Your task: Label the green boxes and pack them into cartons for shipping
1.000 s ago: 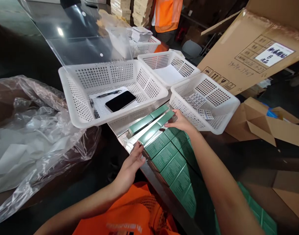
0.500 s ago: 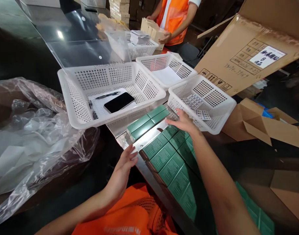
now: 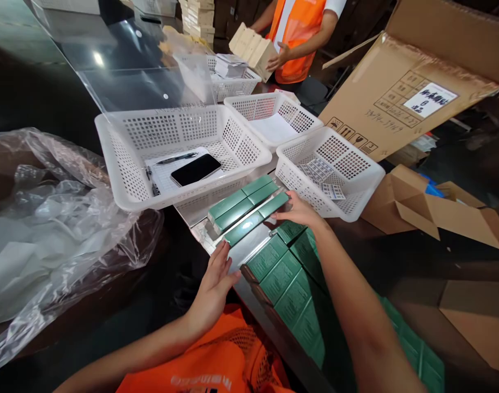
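Three long green boxes [image 3: 245, 207] lie side by side on a shiny metal strip [image 3: 249, 245] below the baskets. My right hand [image 3: 300, 212] grips the far end of the nearest one [image 3: 255, 219], fingers closed on it. My left hand [image 3: 216, 275] has its fingers stretched flat against that box's near end. A row of standing green boxes [image 3: 282, 275] runs from there back toward me under my right forearm.
White perforated baskets stand behind: a large one [image 3: 122, 158] with a phone [image 3: 196, 169] and a pen, one with label sheets [image 3: 367, 180], others farther back. Crumpled plastic [image 3: 48, 229] lies left, open cartons [image 3: 416, 71] right. A person in an orange vest [image 3: 298, 33] holds tan boxes.
A third green box has been laid beside the two on the metal strip, both my hands moving with it. The person in the vest has lifted a stack of tan boxes.
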A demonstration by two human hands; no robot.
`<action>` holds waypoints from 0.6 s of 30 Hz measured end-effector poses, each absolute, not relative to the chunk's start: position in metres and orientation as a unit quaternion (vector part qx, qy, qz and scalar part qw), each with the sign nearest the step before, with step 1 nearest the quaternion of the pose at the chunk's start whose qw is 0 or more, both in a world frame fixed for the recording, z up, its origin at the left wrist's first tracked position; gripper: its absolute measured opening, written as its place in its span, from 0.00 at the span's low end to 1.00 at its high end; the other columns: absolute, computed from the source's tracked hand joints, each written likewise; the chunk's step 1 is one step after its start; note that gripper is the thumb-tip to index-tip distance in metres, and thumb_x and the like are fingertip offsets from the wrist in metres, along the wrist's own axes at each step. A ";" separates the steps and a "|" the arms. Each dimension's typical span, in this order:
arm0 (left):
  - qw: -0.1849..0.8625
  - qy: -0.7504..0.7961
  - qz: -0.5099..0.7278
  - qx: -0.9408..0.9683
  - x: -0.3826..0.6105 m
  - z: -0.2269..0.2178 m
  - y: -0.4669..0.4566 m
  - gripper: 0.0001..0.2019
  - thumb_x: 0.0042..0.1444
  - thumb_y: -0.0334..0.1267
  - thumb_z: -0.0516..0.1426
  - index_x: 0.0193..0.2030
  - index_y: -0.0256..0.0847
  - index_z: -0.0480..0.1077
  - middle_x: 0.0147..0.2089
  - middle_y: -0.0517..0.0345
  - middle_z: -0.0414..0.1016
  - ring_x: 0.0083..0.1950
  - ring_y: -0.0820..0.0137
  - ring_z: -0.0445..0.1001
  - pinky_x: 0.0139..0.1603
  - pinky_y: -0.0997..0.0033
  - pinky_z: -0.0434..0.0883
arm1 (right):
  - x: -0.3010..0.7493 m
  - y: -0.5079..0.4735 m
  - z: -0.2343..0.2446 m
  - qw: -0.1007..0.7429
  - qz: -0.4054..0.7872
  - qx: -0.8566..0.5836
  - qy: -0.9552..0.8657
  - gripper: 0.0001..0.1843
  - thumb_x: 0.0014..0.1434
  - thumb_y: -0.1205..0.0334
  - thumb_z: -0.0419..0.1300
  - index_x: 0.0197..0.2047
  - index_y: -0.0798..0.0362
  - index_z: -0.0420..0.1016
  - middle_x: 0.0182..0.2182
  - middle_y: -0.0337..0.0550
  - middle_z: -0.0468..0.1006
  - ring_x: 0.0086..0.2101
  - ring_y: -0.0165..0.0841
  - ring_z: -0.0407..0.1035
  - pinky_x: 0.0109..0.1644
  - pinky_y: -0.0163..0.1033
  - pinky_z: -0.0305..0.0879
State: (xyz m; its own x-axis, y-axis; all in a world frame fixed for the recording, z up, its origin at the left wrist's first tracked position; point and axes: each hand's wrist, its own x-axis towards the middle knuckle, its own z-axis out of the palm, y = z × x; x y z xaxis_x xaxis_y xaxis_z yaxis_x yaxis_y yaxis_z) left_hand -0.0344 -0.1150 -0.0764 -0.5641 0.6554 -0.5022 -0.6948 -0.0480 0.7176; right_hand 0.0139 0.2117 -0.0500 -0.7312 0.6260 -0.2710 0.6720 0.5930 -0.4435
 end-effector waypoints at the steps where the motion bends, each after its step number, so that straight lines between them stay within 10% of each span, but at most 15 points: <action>1: 0.457 0.511 0.728 -0.011 -0.034 -0.078 -0.114 0.37 0.44 0.45 0.69 0.63 0.47 0.70 0.81 0.53 0.43 0.79 0.49 0.49 0.77 0.53 0.54 | 0.010 0.209 -0.050 0.056 -0.251 0.373 0.891 0.49 0.44 0.39 0.74 0.64 0.51 0.65 0.54 0.56 0.78 0.55 0.56 0.71 0.64 0.65 0.61; 5: 0.434 0.517 0.738 0.009 -0.034 -0.082 -0.107 0.39 0.44 0.46 0.69 0.65 0.47 0.68 0.82 0.54 0.39 0.80 0.50 0.46 0.78 0.55 0.52 | -0.003 0.198 -0.050 0.059 -0.172 0.387 0.904 0.51 0.43 0.36 0.74 0.65 0.48 0.64 0.65 0.61 0.66 0.66 0.65 0.55 0.65 0.73 0.53; 18: 0.458 0.520 0.720 0.024 -0.038 -0.082 -0.112 0.40 0.47 0.43 0.67 0.70 0.52 0.65 0.82 0.61 0.36 0.80 0.50 0.45 0.78 0.56 0.51 | 0.006 0.188 -0.058 0.022 -0.213 0.386 0.897 0.63 0.45 0.32 0.71 0.75 0.50 0.52 0.65 0.60 0.67 0.67 0.62 0.54 0.69 0.71 0.45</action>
State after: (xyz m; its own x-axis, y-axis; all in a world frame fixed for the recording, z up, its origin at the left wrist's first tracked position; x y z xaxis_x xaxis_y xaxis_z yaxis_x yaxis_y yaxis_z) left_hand -0.0380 -0.1118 -0.0823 -0.5787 0.6856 -0.4417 -0.6349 -0.0387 0.7716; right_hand 0.0065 0.1879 -0.0580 -0.7012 0.6832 -0.2039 0.7019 0.6111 -0.3659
